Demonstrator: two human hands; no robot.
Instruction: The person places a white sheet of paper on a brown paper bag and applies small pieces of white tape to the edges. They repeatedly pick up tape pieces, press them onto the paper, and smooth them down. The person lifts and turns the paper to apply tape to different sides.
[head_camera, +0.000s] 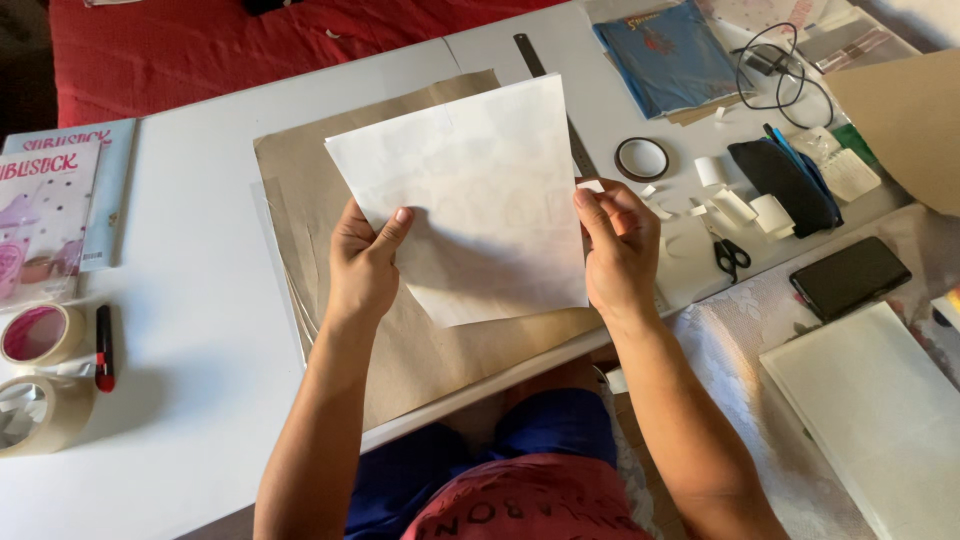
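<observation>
I hold a white sheet of paper (480, 190) up above a large brown paper sheet (420, 330) that lies on the white table (200, 330). My left hand (362, 262) grips the sheet's left edge, thumb on top. My right hand (618, 245) pinches the right edge, and a small white strip sticks up at its fingertips. The sheet is tilted, its far end pointing away from me.
A metal ruler (545, 90) runs under the paper. To the right lie a tape ring (642, 158), white tape pieces, scissors (731, 255), a black pencil case (785, 185), a dark phone (849, 277) and a blue book (668, 55). Tape rolls (35, 335) and booklets sit at the left.
</observation>
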